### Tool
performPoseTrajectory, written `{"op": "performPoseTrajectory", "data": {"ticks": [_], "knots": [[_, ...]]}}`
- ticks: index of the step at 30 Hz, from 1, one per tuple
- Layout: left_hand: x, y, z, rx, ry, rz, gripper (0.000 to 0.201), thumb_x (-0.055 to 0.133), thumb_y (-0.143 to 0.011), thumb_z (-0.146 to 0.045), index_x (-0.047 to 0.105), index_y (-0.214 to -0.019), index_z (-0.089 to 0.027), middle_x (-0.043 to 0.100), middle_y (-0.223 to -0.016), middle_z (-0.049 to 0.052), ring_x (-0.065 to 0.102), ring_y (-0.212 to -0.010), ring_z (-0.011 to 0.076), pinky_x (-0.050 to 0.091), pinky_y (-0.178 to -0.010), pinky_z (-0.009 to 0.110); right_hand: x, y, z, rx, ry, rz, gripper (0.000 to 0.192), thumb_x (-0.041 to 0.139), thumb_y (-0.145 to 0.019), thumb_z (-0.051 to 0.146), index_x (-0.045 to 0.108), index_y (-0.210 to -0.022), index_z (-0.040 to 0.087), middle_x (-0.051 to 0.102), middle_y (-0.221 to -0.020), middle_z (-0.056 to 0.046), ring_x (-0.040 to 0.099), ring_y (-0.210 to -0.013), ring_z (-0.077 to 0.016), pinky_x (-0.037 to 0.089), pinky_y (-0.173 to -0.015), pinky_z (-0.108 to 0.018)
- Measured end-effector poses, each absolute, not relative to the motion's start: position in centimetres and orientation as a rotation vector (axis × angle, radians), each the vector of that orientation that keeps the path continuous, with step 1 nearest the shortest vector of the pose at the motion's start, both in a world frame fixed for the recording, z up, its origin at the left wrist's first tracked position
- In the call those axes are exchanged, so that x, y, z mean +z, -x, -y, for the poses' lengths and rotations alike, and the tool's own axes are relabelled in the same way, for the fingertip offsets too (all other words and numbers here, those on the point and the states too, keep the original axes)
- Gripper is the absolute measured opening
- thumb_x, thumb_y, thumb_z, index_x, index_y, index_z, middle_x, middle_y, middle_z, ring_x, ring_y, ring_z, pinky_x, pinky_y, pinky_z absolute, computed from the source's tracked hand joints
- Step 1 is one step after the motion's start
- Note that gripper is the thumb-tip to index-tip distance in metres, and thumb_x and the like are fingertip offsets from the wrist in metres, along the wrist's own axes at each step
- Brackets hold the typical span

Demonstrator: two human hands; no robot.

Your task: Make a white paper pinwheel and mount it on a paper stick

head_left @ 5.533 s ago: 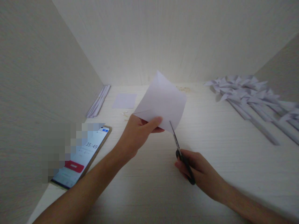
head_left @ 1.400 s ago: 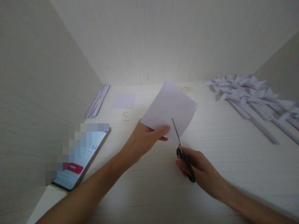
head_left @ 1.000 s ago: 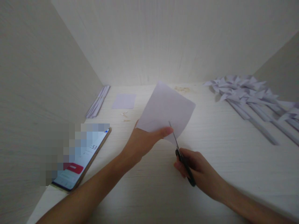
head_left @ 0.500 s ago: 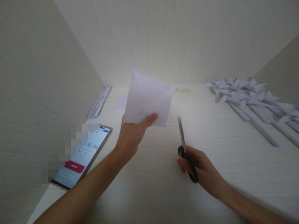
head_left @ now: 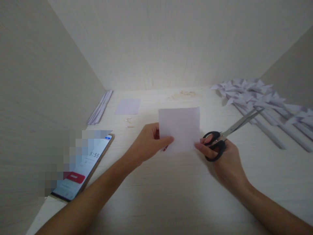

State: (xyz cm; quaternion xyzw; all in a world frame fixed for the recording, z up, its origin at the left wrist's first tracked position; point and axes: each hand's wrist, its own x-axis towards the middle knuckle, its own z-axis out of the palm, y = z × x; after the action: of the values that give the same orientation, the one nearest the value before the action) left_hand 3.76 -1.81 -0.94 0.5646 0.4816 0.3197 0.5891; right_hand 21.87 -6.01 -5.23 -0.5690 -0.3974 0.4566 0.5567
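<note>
A square sheet of white paper (head_left: 181,125) is held up above the table, nearly level with its broad face toward me. My left hand (head_left: 153,142) pinches its left side, thumb across the front and fingers behind. At the lower right corner, the fingertips of my right hand (head_left: 220,156) touch the paper. That same hand has black-handled scissors (head_left: 228,132) hooked on its fingers, their blades pointing up and to the right, slightly apart.
Paper pinwheels (head_left: 251,94) on rolled paper sticks lie in a pile at the right. Folded paper strips (head_left: 100,107), another paper square (head_left: 127,106) and small scraps (head_left: 128,121) rest at the left. A phone (head_left: 83,166) showing a timer leans at the left wall.
My left hand has brought the paper right and down, turning it straighter. My right hand has moved up to the paper's corner, and the scissors have swung from pointing up to pointing right.
</note>
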Motion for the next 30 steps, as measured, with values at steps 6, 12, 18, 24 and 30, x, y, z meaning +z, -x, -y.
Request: {"op": "performPoseTrajectory", "data": {"ticks": [6, 12, 18, 24, 30], "knots": [[-1.0, -4.4, 2.1, 0.762, -1.261, -1.079, 0.021, 0.059, -0.064, -0.031, 0.056, -0.075, -0.013, 0.061, -0.062, 0.002, 0.055, -0.048, 0.0095, 0.039, -0.041, 0.018, -5.7, -21.2, 6.1, 1.133, 1.304, 0.808, 0.028, 0.074, -0.052, 0.020, 0.047, -0.062, 0.017, 0.049, -0.061, 0.005, 0.044, -0.051, -0.0058, 0.033, -0.045, -0.019], [-2.2, -5.3, 3.1, 0.755, -1.251, -1.073, 0.023, 0.062, -0.061, -0.032, 0.056, -0.072, -0.012, 0.063, -0.067, 0.005, 0.056, -0.048, 0.0092, 0.037, -0.037, 0.016, -5.2, -21.1, 6.0, 1.056, 1.296, 0.719, 0.026, 0.072, -0.054, 0.018, 0.047, -0.063, 0.019, 0.047, -0.059, 0.006, 0.039, -0.046, -0.0044, 0.030, -0.042, -0.019], [-2.6, -5.8, 3.5, 0.894, -1.173, -1.149, 0.020, 0.058, -0.066, -0.032, 0.054, -0.064, -0.012, 0.056, -0.050, 0.000, 0.052, -0.043, 0.0087, 0.037, -0.038, 0.018, -5.6, -20.8, 6.5, 1.112, 1.297, 0.835, 0.027, 0.072, -0.054, 0.021, 0.048, -0.065, 0.018, 0.046, -0.059, 0.005, 0.040, -0.048, -0.0062, 0.029, -0.043, -0.020], [-2.6, -5.6, 3.4, 0.983, -1.151, -1.166, 0.023, 0.060, -0.064, -0.034, 0.057, -0.068, -0.011, 0.058, -0.051, 0.001, 0.054, -0.046, 0.0100, 0.038, -0.040, 0.019, -5.9, -20.5, 6.7, 1.166, 1.309, 0.896, 0.028, 0.072, -0.054, 0.024, 0.045, -0.061, 0.018, 0.044, -0.053, 0.006, 0.039, -0.047, -0.0066, 0.028, -0.043, -0.021], [-2.7, -6.2, 4.0, 0.887, -1.169, -1.205, 0.020, 0.063, -0.061, -0.031, 0.061, -0.063, -0.012, 0.059, -0.050, 0.001, 0.053, -0.044, 0.0095, 0.039, -0.041, 0.019, -6.0, -20.5, 6.7, 1.199, 1.319, 0.934, 0.029, 0.071, -0.055, 0.024, 0.044, -0.061, 0.018, 0.042, -0.051, 0.007, 0.039, -0.047, -0.0069, 0.028, -0.043, -0.021]]}}
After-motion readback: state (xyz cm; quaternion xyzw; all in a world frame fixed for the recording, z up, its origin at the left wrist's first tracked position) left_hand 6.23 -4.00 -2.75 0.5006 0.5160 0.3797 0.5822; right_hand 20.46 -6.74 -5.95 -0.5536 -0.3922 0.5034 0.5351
